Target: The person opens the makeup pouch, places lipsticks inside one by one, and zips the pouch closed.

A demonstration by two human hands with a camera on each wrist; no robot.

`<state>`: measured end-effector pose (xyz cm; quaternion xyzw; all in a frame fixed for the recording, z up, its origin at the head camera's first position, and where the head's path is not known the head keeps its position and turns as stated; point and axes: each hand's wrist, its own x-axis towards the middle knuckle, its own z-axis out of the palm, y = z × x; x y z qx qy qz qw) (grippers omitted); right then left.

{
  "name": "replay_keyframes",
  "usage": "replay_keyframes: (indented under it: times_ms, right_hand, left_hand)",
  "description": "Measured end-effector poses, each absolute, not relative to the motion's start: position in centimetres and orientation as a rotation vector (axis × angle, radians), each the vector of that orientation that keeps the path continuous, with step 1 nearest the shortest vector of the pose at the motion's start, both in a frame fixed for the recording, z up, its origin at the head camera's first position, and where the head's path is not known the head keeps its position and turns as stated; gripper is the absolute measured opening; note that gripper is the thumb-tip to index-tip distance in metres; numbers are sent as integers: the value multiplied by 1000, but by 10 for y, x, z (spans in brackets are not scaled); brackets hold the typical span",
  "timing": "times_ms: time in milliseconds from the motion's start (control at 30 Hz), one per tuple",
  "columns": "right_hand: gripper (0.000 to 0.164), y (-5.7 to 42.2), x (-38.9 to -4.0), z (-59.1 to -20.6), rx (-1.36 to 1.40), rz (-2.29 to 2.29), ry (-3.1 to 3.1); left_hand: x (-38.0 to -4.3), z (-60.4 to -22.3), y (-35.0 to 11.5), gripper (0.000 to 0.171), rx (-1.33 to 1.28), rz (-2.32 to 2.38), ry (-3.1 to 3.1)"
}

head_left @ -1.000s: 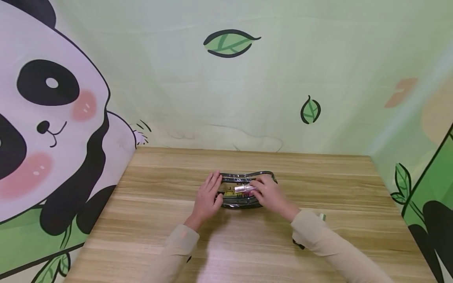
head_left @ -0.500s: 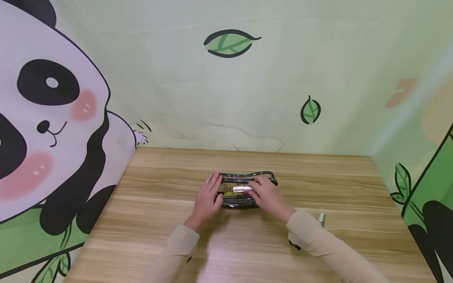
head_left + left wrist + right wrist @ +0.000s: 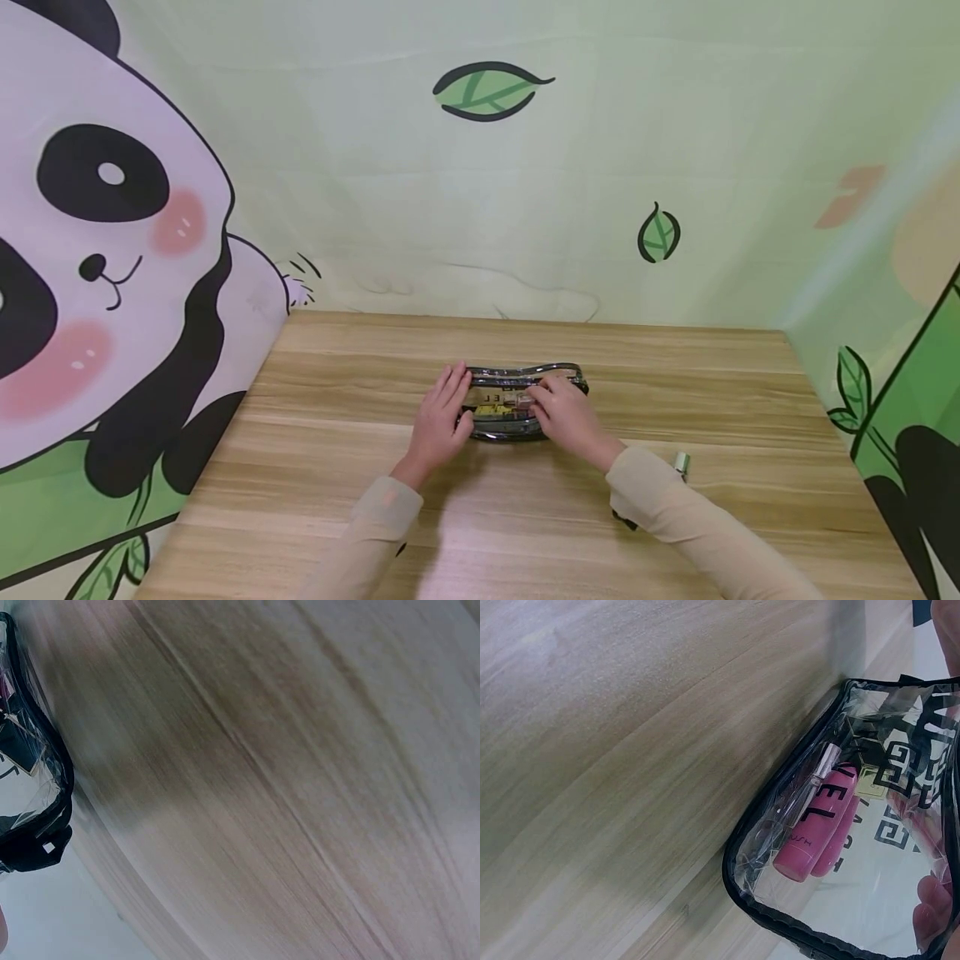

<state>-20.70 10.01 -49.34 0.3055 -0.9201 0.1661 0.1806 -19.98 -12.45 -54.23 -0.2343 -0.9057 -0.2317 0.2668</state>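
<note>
A clear cosmetic pouch with black edging [image 3: 504,435] stands open-mouthed at the table's middle. My left hand [image 3: 437,412] grips its left end, fingers at the far rim and thumb at the near one. At the right end, my right hand [image 3: 567,417] has its fingers bent over the mouth. A pale, shiny tube [image 3: 516,400] shows dimly by those fingertips, low in the pouch; nothing stands out between them. Inside, the right wrist view shows a pink bottle [image 3: 817,825], a second pink item behind it and a silver tube [image 3: 826,760]. A yellow item [image 3: 491,410] appears in the head view.
Right of my right cuff lies a small pale-green and silver cylinder [image 3: 681,463] on the wooden table [image 3: 337,375]. A dark object [image 3: 624,520] is partly hidden beneath that sleeve. A printed panda backdrop [image 3: 150,250] rises behind and at the sides.
The silver tube my right hand held level over the pouch has dropped from the fingertips into the pouch. My right hand shifted slightly left early on; my left hand stays in place.
</note>
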Motion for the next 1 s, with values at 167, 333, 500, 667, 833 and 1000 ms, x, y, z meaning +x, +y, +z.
replay_keyframes:
  times_ms: [167, 333, 500, 667, 833, 1000]
  right_hand:
    - [19, 101, -207, -493, 867, 472, -2593]
    - [19, 101, -207, -492, 866, 454, -2592]
    - [19, 101, -207, -493, 871, 444, -2580]
    - [20, 102, -207, -494, 878, 436, -2571]
    - [17, 101, -207, -495, 874, 429, -2571]
    - [14, 102, -207, -496, 897, 470, -2502]
  left_hand:
    - [-200, -541, -124, 54, -634, -645, -2446]
    - [-200, -541, -124, 54, -634, -639, -2443]
    - [-200, -542, -124, 55, -632, -623, -2444]
    - [-200, -544, -124, 55, -625, -622, -2465]
    - [-200, -543, -124, 55, -616, -643, -2483]
    - [-200, -542, -124, 55, -618, -642, -2473]
